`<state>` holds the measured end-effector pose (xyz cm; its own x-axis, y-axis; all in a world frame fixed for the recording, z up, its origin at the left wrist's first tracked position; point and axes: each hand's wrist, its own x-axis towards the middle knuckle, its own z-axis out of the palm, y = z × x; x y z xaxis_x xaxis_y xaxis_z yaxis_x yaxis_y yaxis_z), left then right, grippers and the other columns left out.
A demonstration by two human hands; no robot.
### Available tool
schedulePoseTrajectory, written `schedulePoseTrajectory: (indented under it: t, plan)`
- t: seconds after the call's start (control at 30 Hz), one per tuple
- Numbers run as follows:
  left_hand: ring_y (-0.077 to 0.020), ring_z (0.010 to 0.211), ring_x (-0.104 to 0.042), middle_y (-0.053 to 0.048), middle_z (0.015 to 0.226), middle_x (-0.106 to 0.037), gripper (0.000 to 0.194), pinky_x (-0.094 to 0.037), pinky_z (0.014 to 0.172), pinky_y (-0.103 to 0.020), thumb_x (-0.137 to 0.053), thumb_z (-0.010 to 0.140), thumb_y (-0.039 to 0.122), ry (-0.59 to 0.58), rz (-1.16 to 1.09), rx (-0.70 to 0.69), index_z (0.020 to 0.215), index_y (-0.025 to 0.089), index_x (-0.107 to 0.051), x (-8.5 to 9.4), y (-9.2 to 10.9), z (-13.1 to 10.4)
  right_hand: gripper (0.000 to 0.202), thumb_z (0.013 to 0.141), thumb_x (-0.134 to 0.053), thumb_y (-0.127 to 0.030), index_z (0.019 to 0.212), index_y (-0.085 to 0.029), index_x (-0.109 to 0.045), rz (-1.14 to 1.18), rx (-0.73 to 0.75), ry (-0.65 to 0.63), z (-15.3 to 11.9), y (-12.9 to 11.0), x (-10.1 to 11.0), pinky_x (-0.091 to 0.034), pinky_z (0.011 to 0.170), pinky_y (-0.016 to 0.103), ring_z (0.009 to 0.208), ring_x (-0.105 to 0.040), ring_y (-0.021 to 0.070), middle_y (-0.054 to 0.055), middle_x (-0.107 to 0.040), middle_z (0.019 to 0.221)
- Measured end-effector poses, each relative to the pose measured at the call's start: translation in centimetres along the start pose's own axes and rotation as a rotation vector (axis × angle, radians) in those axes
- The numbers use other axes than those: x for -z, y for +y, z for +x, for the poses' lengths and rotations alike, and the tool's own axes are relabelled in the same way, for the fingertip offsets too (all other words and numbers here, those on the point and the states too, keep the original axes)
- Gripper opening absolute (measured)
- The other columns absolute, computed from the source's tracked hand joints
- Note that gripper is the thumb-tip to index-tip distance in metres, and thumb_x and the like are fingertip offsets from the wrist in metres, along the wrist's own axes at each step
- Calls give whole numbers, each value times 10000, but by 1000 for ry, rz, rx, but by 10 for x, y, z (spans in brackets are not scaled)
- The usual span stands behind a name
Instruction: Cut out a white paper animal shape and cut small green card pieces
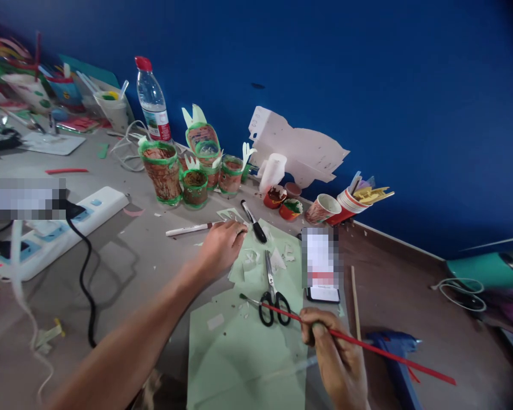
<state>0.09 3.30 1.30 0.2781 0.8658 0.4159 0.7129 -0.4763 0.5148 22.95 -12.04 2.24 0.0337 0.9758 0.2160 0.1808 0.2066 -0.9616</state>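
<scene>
My right hand (336, 353) is closed round a long red-handled paintbrush (354, 340), whose dark tip points left across the scissors. The black-handled scissors (270, 285) lie on pale green paper (248, 364) among cut scraps. My left hand (224, 245) rests at the paper's upper left edge with fingers curled; what they hold, if anything, is hidden. Beside it lie a black marker (253, 222) and a slim white pen (188, 229). Behind stand brown-painted cups with green rims (160, 171) and small red pots of brown paint (275, 196) and green paint (290, 209).
A water bottle (153, 102) stands by the blue wall. On the left is a power strip (106, 202) with cables. To the right are a phone (322, 267), a blue glue gun (395, 359), paper cups (322, 209) and a wooden stick (355, 302). Cut white card (299, 145) leans behind.
</scene>
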Motion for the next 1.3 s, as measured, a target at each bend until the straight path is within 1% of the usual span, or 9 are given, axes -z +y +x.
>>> schedulePoseTrajectory:
  t: [0.17,0.33,0.53,0.77,0.9,1.03,1.13,1.2,1.3]
  plan:
    - [-205,843,-631,-69,908,-698,182,-444,799,-324,-455,891,179,-18,-8,21,920,164,-635,3,2,1,176,933,-474,-277,925,-236,-645,-22,31,-7,2,-2,-2,-428,532,209,588,-527,112,7,-570,684]
    - [-206,861,-630,-72,922,-696,184,-442,805,-323,-453,891,172,-17,-16,19,925,158,-634,3,2,1,170,927,-485,-276,928,-234,-650,71,11,27,1,3,2,-427,552,223,622,-527,120,14,-570,710]
    - [-202,839,-628,-70,897,-694,185,-444,790,-317,-452,892,180,-24,-7,16,918,159,-634,3,3,1,168,922,-497,-285,928,-226,-654,73,-17,42,-2,5,4,-417,556,229,640,-521,132,17,-565,681]
    - [-202,855,-625,-69,907,-692,185,-439,801,-319,-448,890,169,-23,-19,11,915,163,-632,3,3,1,155,885,-563,-339,883,-215,-657,142,-131,163,1,5,4,-417,560,231,621,-497,126,11,-566,666]
    - [-202,857,-626,-69,893,-691,182,-442,802,-316,-451,888,174,-29,-24,14,909,166,-632,3,2,1,166,855,-602,-366,868,-210,-659,200,-203,232,2,7,4,-396,540,224,617,-486,122,4,-550,647]
    - [-200,838,-626,-73,901,-690,185,-443,797,-319,-449,883,171,-36,-27,20,911,166,-632,3,2,2,175,809,-654,-380,814,-205,-666,273,-256,299,5,5,3,-406,547,221,595,-485,113,-5,-546,602]
    - [-203,834,-621,-76,895,-690,197,-441,799,-324,-439,881,173,-40,-37,29,899,162,-635,3,2,2,193,778,-681,-396,775,-203,-671,348,-285,325,9,3,2,-416,538,221,566,-491,110,-8,-548,563]
    - [-204,839,-618,-78,892,-689,205,-442,803,-323,-432,877,178,-43,-68,37,892,162,-636,3,2,3,191,766,-689,-394,772,-204,-674,396,-305,342,12,2,3,-441,560,232,558,-501,110,-11,-552,557]
    - [-199,841,-614,-81,899,-685,215,-449,792,-313,-423,866,196,-25,-171,63,890,160,-634,5,3,3,172,741,-709,-369,776,-203,-683,456,-328,376,15,2,4,-486,635,272,545,-509,107,-20,-552,561]
